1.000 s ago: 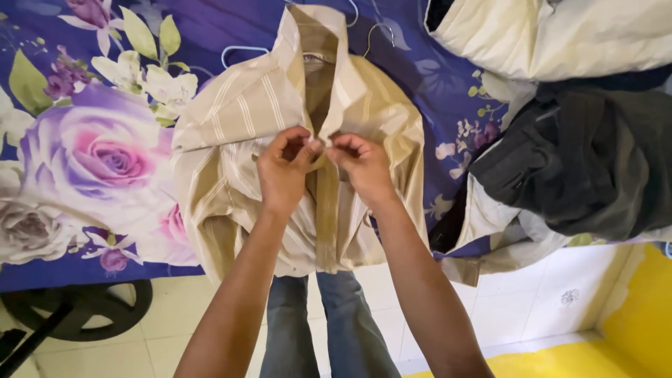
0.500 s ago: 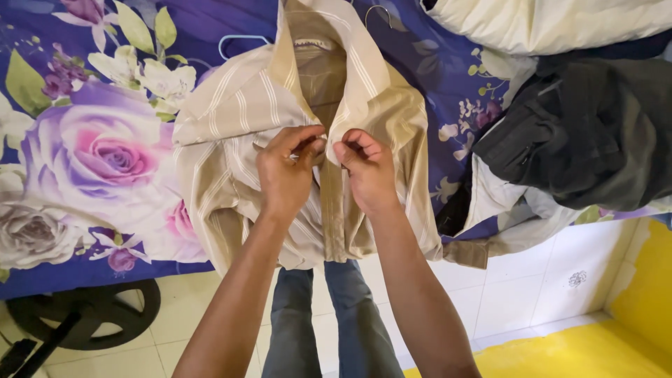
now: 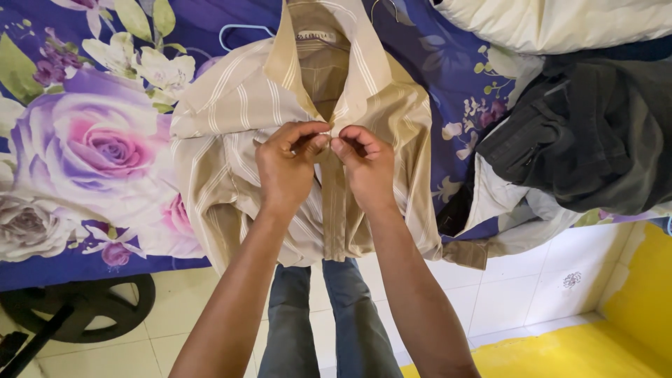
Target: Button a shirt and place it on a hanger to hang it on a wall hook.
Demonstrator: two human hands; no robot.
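A beige striped shirt (image 3: 238, 119) lies front-up on a bed covered by a purple floral sheet (image 3: 84, 147), its collar pointing away from me. My left hand (image 3: 287, 168) pinches the left edge of the shirt's front placket at chest height. My right hand (image 3: 364, 164) pinches the right edge, fingertips almost touching the left hand's. Both hands meet just below the open collar. The shirt's lower hem hangs over the bed's edge.
A dark grey garment (image 3: 581, 140) and a cream cloth (image 3: 560, 24) are heaped at the right of the bed. Hanger hooks (image 3: 245, 31) show behind the shirt. A black round stand (image 3: 84, 308) sits on the tiled floor at lower left; my jeans-clad legs (image 3: 315, 322) are below.
Both hands stayed on the shirt's placket, the fingertips closing together just under the collar. The view shifted slightly, so the shirt sits a little higher in frame.
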